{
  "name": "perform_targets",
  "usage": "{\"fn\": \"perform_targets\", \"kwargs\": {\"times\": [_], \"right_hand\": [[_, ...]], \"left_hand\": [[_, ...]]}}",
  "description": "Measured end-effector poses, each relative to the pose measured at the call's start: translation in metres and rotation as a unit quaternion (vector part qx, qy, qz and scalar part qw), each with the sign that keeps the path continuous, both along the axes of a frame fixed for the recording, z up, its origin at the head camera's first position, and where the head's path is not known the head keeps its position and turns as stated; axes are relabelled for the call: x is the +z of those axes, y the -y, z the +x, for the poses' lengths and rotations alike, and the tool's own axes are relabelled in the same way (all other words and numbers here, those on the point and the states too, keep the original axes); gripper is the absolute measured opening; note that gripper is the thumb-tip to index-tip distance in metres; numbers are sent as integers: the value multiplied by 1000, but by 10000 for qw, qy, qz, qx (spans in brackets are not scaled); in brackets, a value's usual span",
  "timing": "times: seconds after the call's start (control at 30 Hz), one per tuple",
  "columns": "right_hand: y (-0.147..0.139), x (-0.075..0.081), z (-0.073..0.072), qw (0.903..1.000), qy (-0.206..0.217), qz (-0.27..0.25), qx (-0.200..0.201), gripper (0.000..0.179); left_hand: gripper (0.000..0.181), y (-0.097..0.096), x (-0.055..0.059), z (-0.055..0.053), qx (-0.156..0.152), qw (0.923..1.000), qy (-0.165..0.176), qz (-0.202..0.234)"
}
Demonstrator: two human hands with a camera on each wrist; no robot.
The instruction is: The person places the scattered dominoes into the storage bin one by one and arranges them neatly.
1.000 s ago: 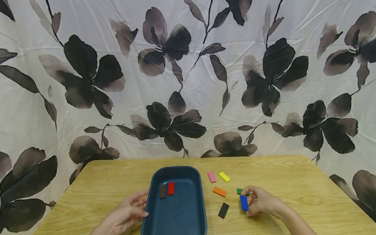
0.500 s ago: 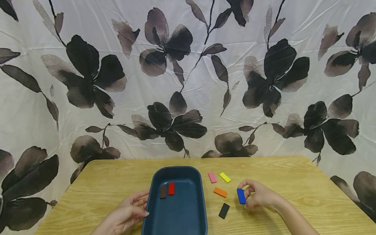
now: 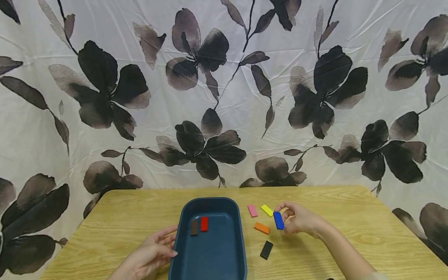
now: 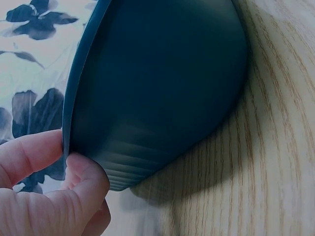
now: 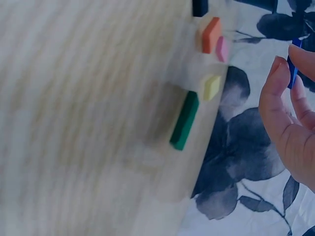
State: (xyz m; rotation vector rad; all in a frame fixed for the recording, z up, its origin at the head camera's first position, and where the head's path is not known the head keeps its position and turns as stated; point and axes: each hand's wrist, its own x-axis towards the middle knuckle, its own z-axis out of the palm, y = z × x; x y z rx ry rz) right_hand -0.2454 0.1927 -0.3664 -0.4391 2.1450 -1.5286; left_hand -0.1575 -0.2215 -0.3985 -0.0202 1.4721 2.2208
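The right hand pinches a blue block, flat, rectangular and evenly coloured, tilted between thumb and fingertips; its ends are partly covered. That hand hides the green block from the head view; the right wrist view shows it. Left of those fingertips lie yellow and orange blocks. Farther left, the left hand pinches the rim of a dark blue tray, its near end cut off.
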Motion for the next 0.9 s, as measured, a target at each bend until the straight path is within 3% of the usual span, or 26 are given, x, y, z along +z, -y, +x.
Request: {"fn": "perform_targets", "kwargs": {"times": [0.3, 0.9], "right_hand": [[22, 11, -8, 9994, -318, 120, -76, 54], [53, 28, -25, 9988, -463, 97, -122, 55]], "left_hand": [[81, 0, -1, 1, -8, 10000, -29, -32], [83, -1, 0, -1, -20, 10000, -60, 15]]}}
